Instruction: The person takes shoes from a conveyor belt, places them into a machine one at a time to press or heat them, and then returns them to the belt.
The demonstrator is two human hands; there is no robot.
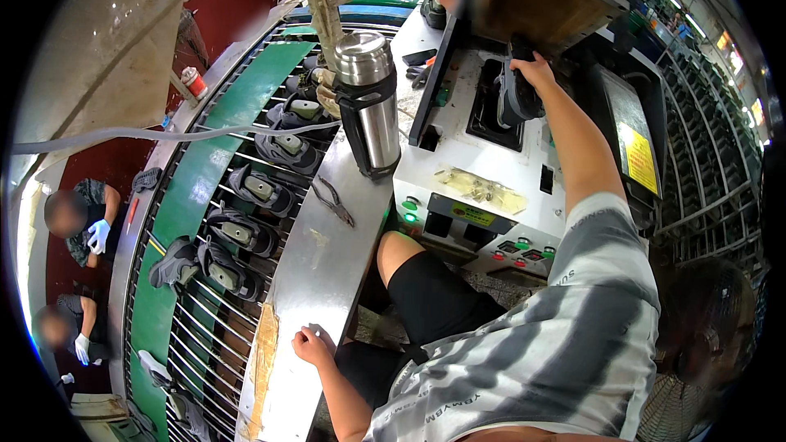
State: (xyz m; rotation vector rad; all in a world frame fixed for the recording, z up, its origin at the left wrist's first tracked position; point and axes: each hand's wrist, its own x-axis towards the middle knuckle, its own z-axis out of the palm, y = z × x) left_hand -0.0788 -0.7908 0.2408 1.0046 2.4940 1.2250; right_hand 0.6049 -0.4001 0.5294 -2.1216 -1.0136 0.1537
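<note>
A dark grey sports shoe (pixel 517 98) is in my right hand (pixel 536 74), its fingers closed round the upper part. The shoe is tilted over the black recess (pixel 496 127) in the top of a white machine (pixel 524 170), below its raised lid (pixel 544 0). My left hand (pixel 311 346) lies on the metal bench (pixel 315 266) with the fingers curled and nothing visible in them. Farther up that bench lie a pair of pliers (pixel 334 201) and a large steel flask (pixel 372 102) with a black handle.
Several grey shoes (pixel 237 229) stand on a roller conveyor (pixel 196 319) with a green belt (pixel 196 172) at the left. Two gloved co-workers (pixel 98 236) are beyond it. A fan (pixel 696 344) stands at the right, by metal racks (pixel 712 139). Buttons (pixel 520 252) line the machine's front.
</note>
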